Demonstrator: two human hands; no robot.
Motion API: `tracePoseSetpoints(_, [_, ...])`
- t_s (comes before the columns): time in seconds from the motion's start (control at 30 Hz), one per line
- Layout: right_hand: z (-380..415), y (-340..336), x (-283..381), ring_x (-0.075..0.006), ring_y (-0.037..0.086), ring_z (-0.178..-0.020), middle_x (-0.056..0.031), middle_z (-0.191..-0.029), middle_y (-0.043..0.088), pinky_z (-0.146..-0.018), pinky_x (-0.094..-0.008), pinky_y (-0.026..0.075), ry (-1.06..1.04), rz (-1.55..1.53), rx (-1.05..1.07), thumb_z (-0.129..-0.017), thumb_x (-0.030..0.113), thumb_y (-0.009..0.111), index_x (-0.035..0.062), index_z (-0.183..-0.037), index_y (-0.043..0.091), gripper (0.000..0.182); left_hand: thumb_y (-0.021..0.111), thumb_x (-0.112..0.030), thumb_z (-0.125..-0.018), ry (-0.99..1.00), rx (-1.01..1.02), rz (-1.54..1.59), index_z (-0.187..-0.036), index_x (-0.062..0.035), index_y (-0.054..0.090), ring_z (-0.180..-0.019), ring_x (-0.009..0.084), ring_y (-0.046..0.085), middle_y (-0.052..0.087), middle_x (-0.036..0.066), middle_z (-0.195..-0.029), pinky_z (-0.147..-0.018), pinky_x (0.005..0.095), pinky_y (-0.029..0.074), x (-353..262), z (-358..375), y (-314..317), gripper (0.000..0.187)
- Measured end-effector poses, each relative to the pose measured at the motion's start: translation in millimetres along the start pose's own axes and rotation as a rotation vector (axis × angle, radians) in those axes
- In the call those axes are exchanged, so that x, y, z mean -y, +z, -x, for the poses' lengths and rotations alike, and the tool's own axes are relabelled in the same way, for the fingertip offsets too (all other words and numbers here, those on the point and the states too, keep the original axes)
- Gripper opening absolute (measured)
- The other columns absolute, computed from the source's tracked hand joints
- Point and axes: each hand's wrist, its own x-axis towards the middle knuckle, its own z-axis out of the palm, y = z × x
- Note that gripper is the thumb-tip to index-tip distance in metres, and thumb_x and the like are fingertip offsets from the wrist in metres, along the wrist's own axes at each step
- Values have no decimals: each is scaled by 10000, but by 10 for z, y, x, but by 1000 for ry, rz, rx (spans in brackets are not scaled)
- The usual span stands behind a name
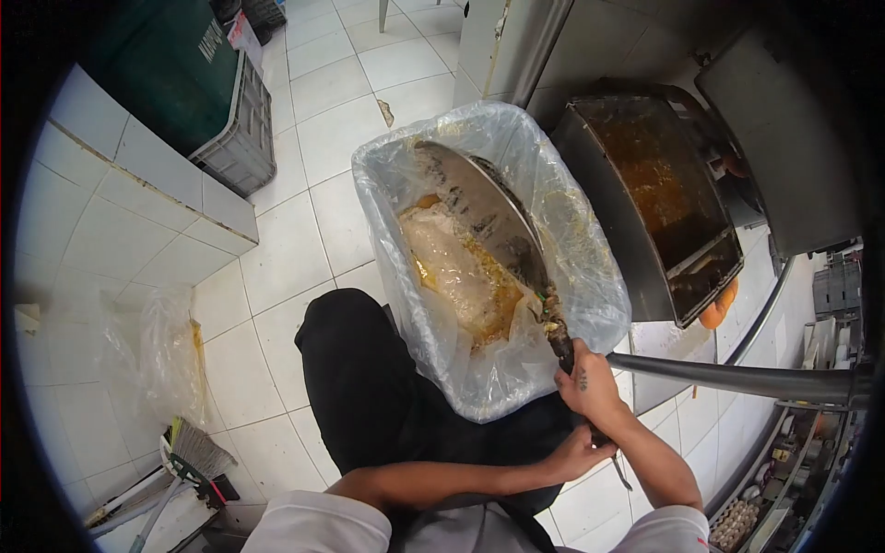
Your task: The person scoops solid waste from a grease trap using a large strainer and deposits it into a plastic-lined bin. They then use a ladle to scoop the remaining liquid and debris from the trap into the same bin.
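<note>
A wide, shallow metal bowl on a long dark handle (475, 198), like a wok or large skimmer, stands tilted on edge inside a bin lined with clear plastic (581, 263). Dark residue specks its surface. My right hand (588, 380) is wrapped around the handle just outside the bin's near right rim. Lower down, my left hand (583, 452) is closed around the handle's end, where a thin metal tip sticks out. Pale, wet food waste with yellowish liquid (456, 263) lies in the bin, left of the bowl.
Right of the bin stands a metal tank of brown liquid (659, 184). A dark pipe (737, 373) crosses near my right hand. A green container (161, 69) sits in a grey crate (241, 129). A broom (198, 452) and plastic bag (161, 355) lie left.
</note>
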Motion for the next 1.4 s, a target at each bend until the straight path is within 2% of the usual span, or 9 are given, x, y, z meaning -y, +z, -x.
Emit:
tracePoseSetpoints(0.13, [15, 12, -31, -433, 566, -659, -242, -629, 558, -621, -464, 460, -8, 0, -38, -661, 65, 626, -48, -838, 442, 279, 579, -41, -802, -86, -53, -52, -1140, 22, 354, -952, 128, 482, 487, 76, -1047, -785, 259, 426, -154, 22, -12, 411])
tracePoseSetpoints(0.23, [-42, 34, -133, -408, 577, -637, -229, -602, 549, -578, -435, 462, -100, -124, -72, -656, 48, 621, -54, -842, 459, 267, 594, -90, -803, 9, -121, -64, -1120, 21, 358, -915, 136, 482, 484, 74, -1009, -768, 274, 423, 93, 30, 19, 411])
tracePoseSetpoints(0.37, [-67, 51, -214, -246, 556, -474, -160, -553, 523, -455, -338, 430, 62, -408, 83, -692, 13, 585, -49, -851, 477, 202, 598, -148, -808, 92, -249, -252, -1101, 26, 350, -851, 144, 484, 485, 78, -951, -752, 282, 418, -162, 92, 39, 422])
tracePoseSetpoints(0.5, [14, -12, -187, -120, 480, -382, -68, -549, 489, -379, -262, 379, 131, -620, 122, -722, -20, 528, -33, -850, 468, 142, 595, -212, -817, -64, -195, -316, -1107, 46, 315, -781, 155, 489, 491, 91, -870, -713, 288, 420, -279, 136, 47, 478])
tracePoseSetpoints(0.77, [130, 81, -510, -107, 451, -387, -37, -548, 470, -371, -234, 352, 124, -1091, 259, -710, -34, 502, -15, -854, 442, 156, 594, -358, -807, -166, -91, -532, -1054, 55, 340, -662, 189, 564, 542, 106, -786, -595, 329, 451, -352, 276, 7, 545])
tracePoseSetpoints(0.83, [181, 77, -510, -103, 445, -388, -35, -543, 465, -372, -235, 350, 143, -1069, 266, -729, -28, 507, -11, -859, 434, 150, 540, -459, -798, -249, 182, -812, -1062, 12, 374, -692, 319, 607, 594, 133, -734, -594, 392, 472, -555, 277, -162, 565])
tracePoseSetpoints(0.93, [233, 102, -531, -97, 448, -393, -23, -541, 463, -374, -233, 347, 113, -1084, 258, -739, -22, 507, -6, -862, 432, 145, 511, -520, -795, -412, 471, -1048, -923, -36, 490, -758, 289, 618, 623, 136, -786, -655, 374, 472, -882, 222, -461, 502])
tracePoseSetpoints(1.17, [348, -141, -462, -96, 442, -392, -18, -531, 451, -384, -231, 345, 66, -1180, 212, -735, -16, 496, 3, -850, 431, 134, 531, -538, -765, -598, 694, -1473, -948, -34, 531, -860, 311, 589, 612, 156, -854, -714, 401, 451, -1482, -44, -776, 536])
tracePoseSetpoints(1.4, [407, -166, -504, -98, 442, -394, -20, -532, 446, -382, -231, 342, 75, -1218, 219, -728, -9, 493, 5, -842, 428, 132, 545, -515, -761, -562, 863, -1669, -966, -20, 558, -874, 324, 589, 617, 168, -883, -751, 416, 457, -1523, -208, -822, 536])
